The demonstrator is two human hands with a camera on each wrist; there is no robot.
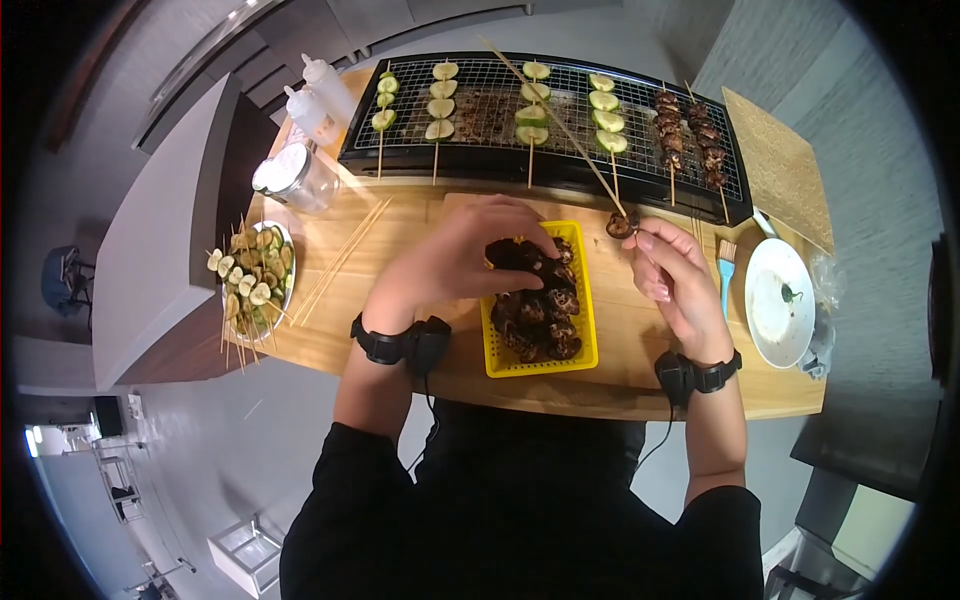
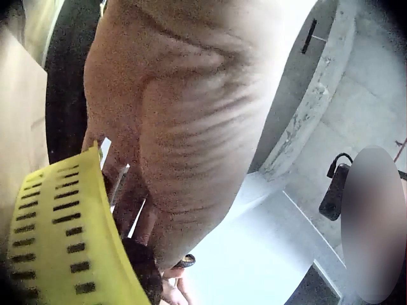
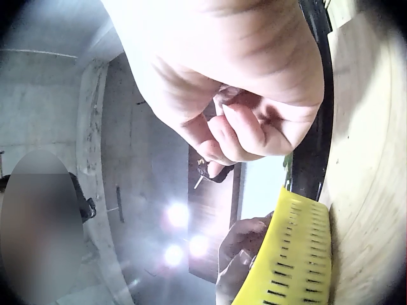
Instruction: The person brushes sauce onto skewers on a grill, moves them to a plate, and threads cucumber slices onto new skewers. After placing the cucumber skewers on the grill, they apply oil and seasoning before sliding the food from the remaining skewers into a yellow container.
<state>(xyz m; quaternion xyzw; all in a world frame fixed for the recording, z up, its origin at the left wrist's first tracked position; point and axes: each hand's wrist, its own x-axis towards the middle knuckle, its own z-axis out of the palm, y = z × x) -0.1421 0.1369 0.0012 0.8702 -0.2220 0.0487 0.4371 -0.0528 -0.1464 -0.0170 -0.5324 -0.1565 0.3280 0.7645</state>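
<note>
In the head view my right hand (image 1: 680, 275) pinches a dark shiitake mushroom (image 1: 621, 226) between thumb and fingers. A long wooden skewer (image 1: 560, 122) runs from that mushroom up and left over the grill. The right wrist view shows the same mushroom (image 3: 215, 171) at the fingertips, a pale skewer tip poking out of it. My left hand (image 1: 475, 250) reaches over a yellow perforated basket (image 1: 592, 330), thumb and fingers spread apart among dark mushrooms (image 1: 530, 325). Its fingertips are partly hidden behind the basket wall (image 2: 63, 235) in the left wrist view.
Behind the basket stands a black grill (image 1: 490, 110) bearing zucchini and dark-meat-like skewers. Left are a plate of skewers (image 1: 255, 280), loose skewers (image 1: 340, 260), a jar (image 1: 298, 178) and squeeze bottles (image 1: 318, 112). Right lie a blue brush (image 1: 727, 275) and white pan (image 1: 778, 305).
</note>
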